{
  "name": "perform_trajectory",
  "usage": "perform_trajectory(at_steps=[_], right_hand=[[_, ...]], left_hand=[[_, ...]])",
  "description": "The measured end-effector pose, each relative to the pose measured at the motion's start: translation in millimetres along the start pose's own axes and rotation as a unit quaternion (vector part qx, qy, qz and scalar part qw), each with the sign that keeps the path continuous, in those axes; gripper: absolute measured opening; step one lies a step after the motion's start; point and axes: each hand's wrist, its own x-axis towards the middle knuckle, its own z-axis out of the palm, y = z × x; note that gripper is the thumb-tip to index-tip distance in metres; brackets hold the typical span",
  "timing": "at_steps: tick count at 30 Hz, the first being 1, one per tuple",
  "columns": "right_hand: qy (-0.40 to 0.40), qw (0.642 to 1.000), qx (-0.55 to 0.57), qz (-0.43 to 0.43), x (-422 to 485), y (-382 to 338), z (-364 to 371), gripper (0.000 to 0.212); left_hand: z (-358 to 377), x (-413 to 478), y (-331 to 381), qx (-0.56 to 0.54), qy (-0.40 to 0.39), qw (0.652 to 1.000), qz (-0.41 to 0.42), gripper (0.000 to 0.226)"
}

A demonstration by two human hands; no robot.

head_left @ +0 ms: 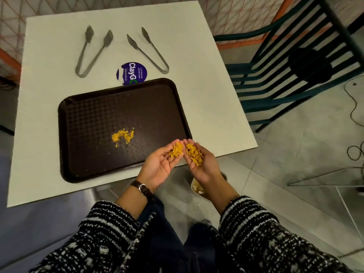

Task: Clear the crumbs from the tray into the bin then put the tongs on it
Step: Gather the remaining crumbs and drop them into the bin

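A dark brown tray (88,123) lies on the white table, with a small heap of yellow crumbs (123,135) near its middle. My left hand (163,164) and my right hand (202,164) are cupped palm up, side by side, at the tray's near right corner. Each palm carries a pile of yellow crumbs (176,150). Two metal tongs lie beyond the tray: the left tongs (92,52) and the right tongs (149,50). No bin is plainly in view.
A round blue sticker (133,72) sits on the white table (206,95) just beyond the tray. A dark green slatted chair (295,66) stands to the right. Cables (354,115) trail over the tiled floor. A tan object (197,187) shows on the floor under my right wrist.
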Motion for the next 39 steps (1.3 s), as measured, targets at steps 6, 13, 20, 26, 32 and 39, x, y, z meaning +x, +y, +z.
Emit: perform_trajectory(at_steps=[6, 13, 20, 26, 32, 39], right_hand=[[0.016, 1.0, -0.022, 0.007, -27.6, -30.7, -69.1, 0.027], [0.12, 0.992, -0.032, 0.005, -27.0, -54.1, -155.5, 0.027], [0.276, 0.959, -0.07, 0.004, 59.7, -48.7, -244.2, 0.02], [0.312, 0.936, -0.164, 0.007, 129.1, -42.4, -282.4, 0.02], [0.304, 0.941, -0.146, 0.012, 154.1, -42.4, -296.9, 0.045], [0.303, 0.951, -0.062, -0.012, 159.7, -39.6, -277.1, 0.051]], left_hand=[[5.7, 1.8, -77.4, -0.048, 0.014, 0.998, -0.034, 0.025], [5.4, 39.3, -153.6, 0.009, 0.084, 0.993, -0.078, 0.033], [-47.4, 141.3, -199.1, 0.102, 0.164, 0.975, -0.105, 0.038], [-93.3, 228.3, -241.7, 0.202, 0.166, 0.958, -0.12, 0.039], [-106.6, 262.2, -262.6, 0.371, 0.127, 0.913, -0.111, 0.027], [-94.6, 257.2, -296.8, 0.387, 0.066, 0.911, -0.127, 0.075]])
